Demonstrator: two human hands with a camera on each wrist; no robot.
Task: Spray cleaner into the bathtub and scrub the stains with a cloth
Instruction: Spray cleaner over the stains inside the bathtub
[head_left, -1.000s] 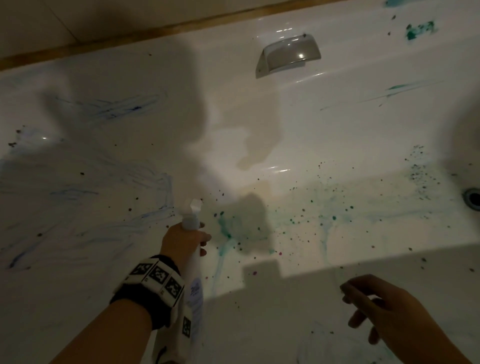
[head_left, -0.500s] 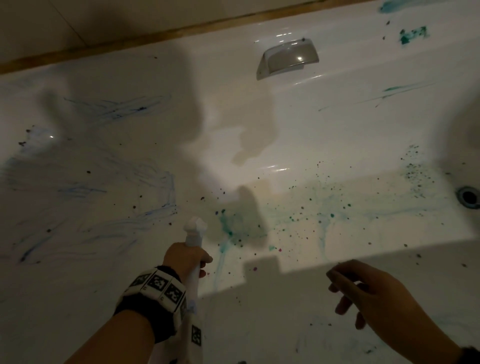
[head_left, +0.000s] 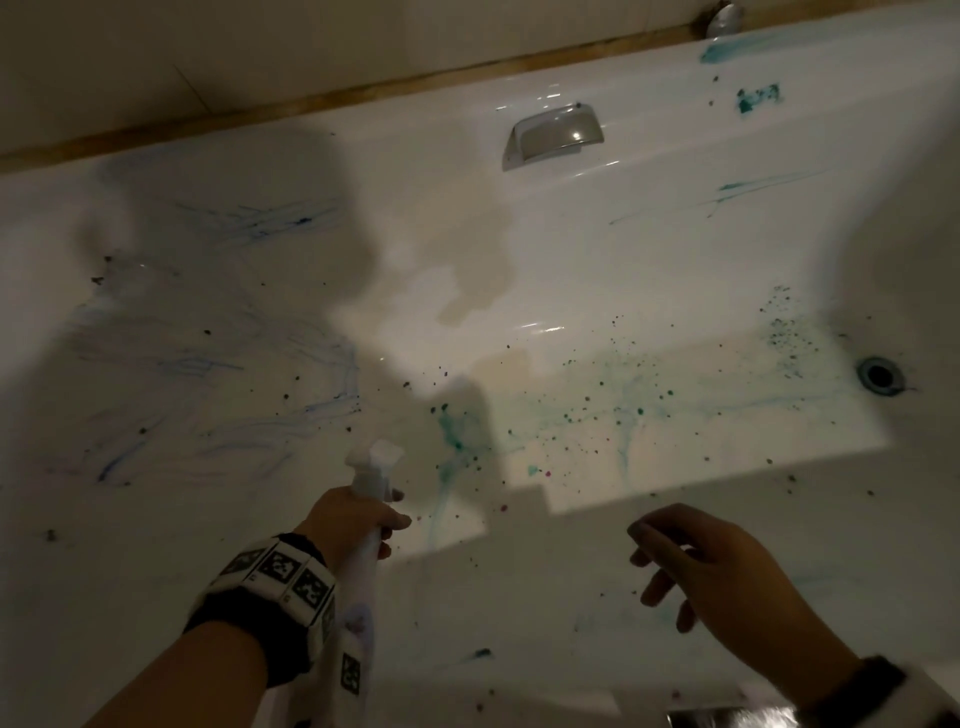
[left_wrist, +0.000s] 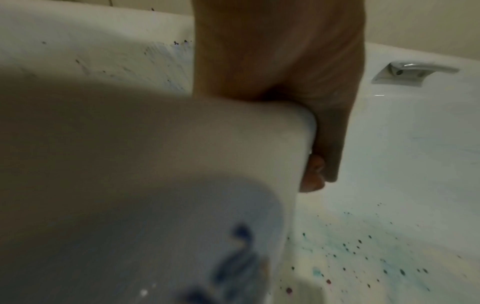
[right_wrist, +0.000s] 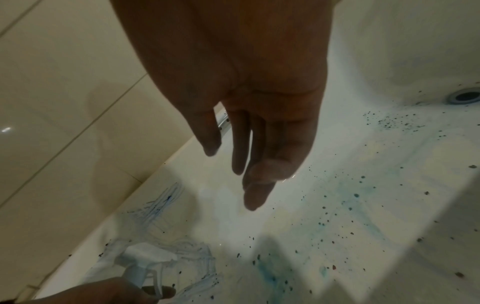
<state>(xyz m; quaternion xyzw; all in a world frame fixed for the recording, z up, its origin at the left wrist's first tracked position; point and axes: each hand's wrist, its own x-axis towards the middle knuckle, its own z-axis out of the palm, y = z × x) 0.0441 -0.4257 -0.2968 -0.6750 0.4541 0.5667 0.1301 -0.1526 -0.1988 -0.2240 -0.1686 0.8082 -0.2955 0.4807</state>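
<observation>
1. Two hands are hanging over your white bathtub (head_left: 597, 249), which is filling the head view from its far rim down to the near wall.
2. You are looking at teal stains (head_left: 618, 415) speckling and streaking the tub floor toward the drain (head_left: 879, 375) at the right end, and at blue scribble marks (head_left: 249, 395) crossing the shadowed left part of the floor and far wall.
3. You are passing a chrome handle (head_left: 553, 137) that is sitting high on the far wall, below the far rim.
4. You are gripping the neck of the white spray bottle (head_left: 371, 475) in your left hand (head_left: 345, 525), fingers curling round it just under the nozzle, which is pointing at the tub floor beside the teal stains. Whether a finger is resting on the trigger, you cannot tell.
5. You are holding your right hand (head_left: 727, 577) free above the near wall, fingers loosely bent and slightly spread, holding nothing.
</observation>
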